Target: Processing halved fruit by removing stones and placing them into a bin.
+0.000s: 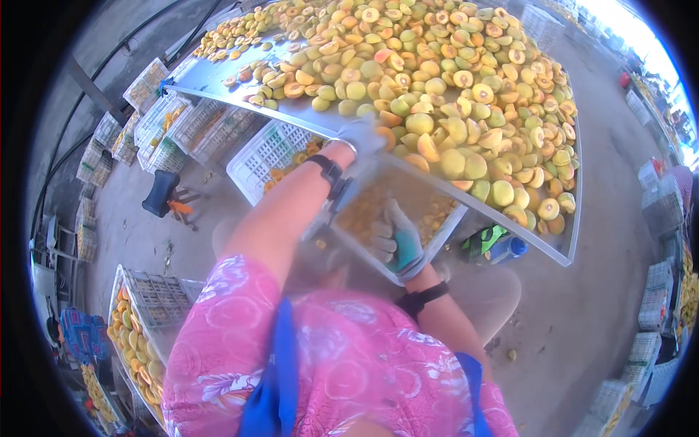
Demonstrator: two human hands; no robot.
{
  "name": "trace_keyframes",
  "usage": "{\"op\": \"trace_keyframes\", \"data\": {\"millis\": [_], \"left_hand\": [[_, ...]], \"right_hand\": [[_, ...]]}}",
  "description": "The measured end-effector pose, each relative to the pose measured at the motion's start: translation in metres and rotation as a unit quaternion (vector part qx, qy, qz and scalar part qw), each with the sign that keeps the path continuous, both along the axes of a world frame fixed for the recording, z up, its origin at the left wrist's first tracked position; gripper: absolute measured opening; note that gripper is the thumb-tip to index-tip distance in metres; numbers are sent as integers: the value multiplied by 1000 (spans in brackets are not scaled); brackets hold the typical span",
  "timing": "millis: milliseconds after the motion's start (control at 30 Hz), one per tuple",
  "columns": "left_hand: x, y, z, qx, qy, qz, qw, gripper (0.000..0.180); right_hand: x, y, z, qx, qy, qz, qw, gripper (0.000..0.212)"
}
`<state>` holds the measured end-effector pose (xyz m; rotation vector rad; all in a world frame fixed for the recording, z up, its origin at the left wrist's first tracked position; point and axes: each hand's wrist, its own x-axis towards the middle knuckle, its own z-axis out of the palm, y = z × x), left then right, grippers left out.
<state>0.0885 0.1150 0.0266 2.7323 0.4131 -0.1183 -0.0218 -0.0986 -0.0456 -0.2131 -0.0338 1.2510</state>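
My left hand (360,138), in a pale glove, is at the near edge of a metal table (251,104) heaped with halved, peach-like yellow-green fruit (451,130). Motion smears its fingers, so I cannot tell whether it holds a piece. Lower and to the right, my right hand (399,237) wears a grey and green glove. Its fingers are curled in, the thumb lies along them, and what they hold, if anything, is hidden. Beneath this hand stands a pale crate (445,231) with orange fruit pieces inside, partly blurred.
A white basket (251,164) of fruit pieces stands left of my left forearm. A dark stool (162,193) is farther left, near stacked crates (156,124). A crate (156,291) of halved fruit is at lower left. A blue container (510,247) sits under the table's right corner.
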Motion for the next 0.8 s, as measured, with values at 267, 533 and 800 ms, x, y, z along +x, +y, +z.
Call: {"op": "trace_keyframes", "data": {"millis": [267,533,800], "left_hand": [[-14,14,-25,-92,-222,-44,970,57],[-74,-33,-38,-697,-239,-27,676,26],[-112,-59,-36,-373,-264,-115,882,27]], "right_hand": [[-10,-6,32,-154,-62,-53,985,31],[-12,-9,33,-276,-279,-179,902,27],[-13,-22,46,-363,-353,-177,844,33]]}}
